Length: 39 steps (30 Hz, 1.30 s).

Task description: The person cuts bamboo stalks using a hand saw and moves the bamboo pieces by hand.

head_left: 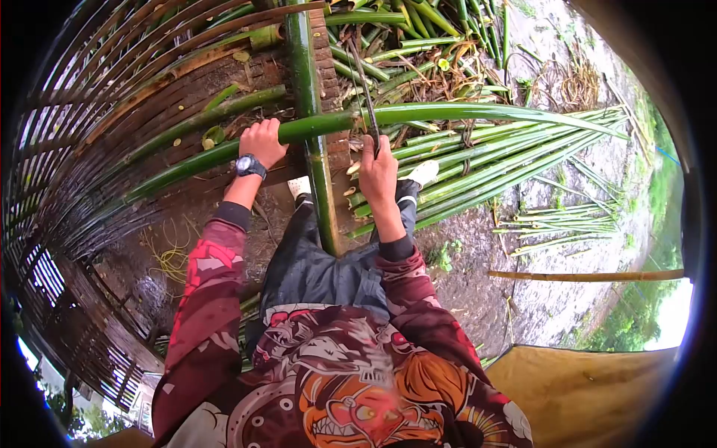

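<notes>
A long green bamboo pole (314, 126) lies crosswise over a thicker bamboo pole (302, 60). My left hand (263, 145), with a watch on its wrist, is closed over the crosswise pole, left of the crossing. In my right hand (379, 175) is the handle end of a narrow dark saw (364, 82). Its long thin body points away from me and meets the crosswise pole right of the crossing, where a pale cut mark shows. Right of the saw, the bamboo stretches on, brighter green. The saw's teeth are too small to make out.
Tied bamboo poles (478, 168) lie to the right, with a smaller pile (564, 224) beyond. More cut bamboo (426, 22) is heaped at the top. A slatted bamboo structure (149, 71) stands at the left. My feet are on wet ground under the poles.
</notes>
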{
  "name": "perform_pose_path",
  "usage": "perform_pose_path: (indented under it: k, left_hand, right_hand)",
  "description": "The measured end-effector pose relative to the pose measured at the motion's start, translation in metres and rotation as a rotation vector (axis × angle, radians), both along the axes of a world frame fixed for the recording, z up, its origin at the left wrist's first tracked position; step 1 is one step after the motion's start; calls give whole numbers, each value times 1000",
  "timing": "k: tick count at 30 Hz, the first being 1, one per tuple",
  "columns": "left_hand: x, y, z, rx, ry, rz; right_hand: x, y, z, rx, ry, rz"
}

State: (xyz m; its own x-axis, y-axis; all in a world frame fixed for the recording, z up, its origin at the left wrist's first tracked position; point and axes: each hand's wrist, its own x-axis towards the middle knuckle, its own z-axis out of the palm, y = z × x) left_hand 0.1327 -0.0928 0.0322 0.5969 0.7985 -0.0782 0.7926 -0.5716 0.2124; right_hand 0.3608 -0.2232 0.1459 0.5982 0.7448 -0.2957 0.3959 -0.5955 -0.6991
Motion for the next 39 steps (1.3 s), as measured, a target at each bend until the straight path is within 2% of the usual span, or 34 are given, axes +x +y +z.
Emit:
perform_pose_path:
  k: [7,9,10,13,14,16,17,18,21,23,25,27,29,31,32,33,34,35,36,37,38,39]
  left_hand:
    - [0,9,8,-216,56,-4]
    - [2,14,8,-216,59,-13]
    - [0,12,7,-223,69,-17]
    - [3,12,14,-232,102,2]
    - [3,13,14,-260,104,1]
    - [5,12,12,-276,103,6]
    - [3,14,10,-282,112,11]
    - [2,14,9,-260,100,0]
    - [1,15,6,-224,95,-29]
    - [-1,10,-4,-173,68,-33]
    - [-1,14,3,-193,59,-31]
    - [-6,7,0,-132,3,-28]
    - [-1,10,4,-131,41,-32]
    - [-2,7,2,-101,33,-43]
    - [-3,6,-1,-82,17,-32]
    - [-2,7,-3,-73,8,-43]
    - [-3,7,0,-96,15,-55]
    - [-3,12,-1,-117,24,-51]
    - [-4,10,-6,-81,-5,-45]
    - [-3,10,-2,-120,46,-37]
    - [-3,7,-3,-128,42,-33]
    - [-2,11,-3,-124,37,-32]
  right_hand:
    - [6,8,4,100,61,-13]
    - [2,-1,-12,187,-54,41]
    - [1,0,-9,122,-29,37]
    - [7,-5,23,67,-46,115]
    - [5,-20,48,-100,18,88]
    - [-4,-63,99,-69,-104,198]
    - [-12,-70,133,-239,143,-54]
    - [-12,-75,151,-282,195,-118]
    - [-5,-37,108,-235,115,-124]
    - [11,-7,-1,126,-74,90]
    - [3,9,-9,94,-49,56]
    - [5,-17,-15,104,113,-7]
    - [12,-8,-10,129,118,9]
    - [13,13,10,53,6,56]
    - [9,14,25,-111,98,9]
    - [10,-9,11,-19,-74,163]
    - [9,-32,24,-31,-364,459]
    - [3,-54,51,-67,-366,453]
    - [-8,-69,90,-96,-13,150]
    - [-14,-78,126,-340,249,-151]
    - [-16,-84,143,-280,173,-93]
    - [-14,-74,131,-272,172,-91]
